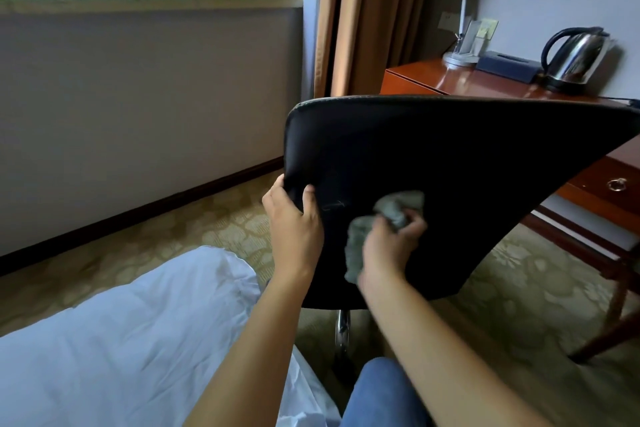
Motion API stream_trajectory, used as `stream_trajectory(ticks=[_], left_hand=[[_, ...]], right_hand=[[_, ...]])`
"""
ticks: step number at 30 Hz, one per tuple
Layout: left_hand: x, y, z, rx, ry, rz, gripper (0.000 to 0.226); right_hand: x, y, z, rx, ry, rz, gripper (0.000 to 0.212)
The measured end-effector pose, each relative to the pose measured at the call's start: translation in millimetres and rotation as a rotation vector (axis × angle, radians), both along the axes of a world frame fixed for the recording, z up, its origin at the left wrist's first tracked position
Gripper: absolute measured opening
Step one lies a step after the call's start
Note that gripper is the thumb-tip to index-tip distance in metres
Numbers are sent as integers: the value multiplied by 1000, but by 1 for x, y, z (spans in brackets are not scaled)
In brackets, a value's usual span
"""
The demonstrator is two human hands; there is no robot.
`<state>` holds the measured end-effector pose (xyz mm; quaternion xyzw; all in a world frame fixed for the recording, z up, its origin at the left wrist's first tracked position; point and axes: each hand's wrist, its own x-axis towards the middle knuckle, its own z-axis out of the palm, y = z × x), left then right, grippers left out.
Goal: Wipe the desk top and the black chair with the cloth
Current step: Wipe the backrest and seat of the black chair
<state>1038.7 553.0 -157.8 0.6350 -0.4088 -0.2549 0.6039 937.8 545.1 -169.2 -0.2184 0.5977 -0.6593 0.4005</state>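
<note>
The left hand (294,222) grips the left edge of the black chair (450,163) back, thumb on the near face and fingers wrapped round behind it. The right hand (391,243) is clenched round a bunched grey cloth (398,206), pressing it against the lower middle of the chair back, just beside the left hand. The chair stands between the person and the wooden bench (467,80), which carries a kettle (573,59), a dark box (507,65) and a lamp base (457,59). White bedding (121,340) lies at lower left.
</note>
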Motion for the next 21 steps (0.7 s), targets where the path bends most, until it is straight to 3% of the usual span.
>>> stream_trajectory(ticks=[2,5,8,10,14,16,19,21], left_hand=[[6,1,3,24,-38,-20,46],[16,1,5,52,-80,-38,45],[21,0,6,65,-103,-50,42],[21,-1,6,71,-116,-43,39],[17,-1,4,43,-108,-42,36],[15,-2,3,51,-119,-37,37],[15,-2,4,60,-140,-36,36],[19,-1,5,66,-162,-47,35]], right_hand=[[39,12,0,4,-80,156,44],[67,20,0,23,-434,375,74],[58,23,-15,6,-214,439,34],[33,16,-25,16,-170,293,34],[-28,-8,-19,8,-270,-28,38],[-24,-7,-16,-36,-145,-65,43],[28,14,-11,-103,76,77,35],[60,18,-17,-145,32,220,34]])
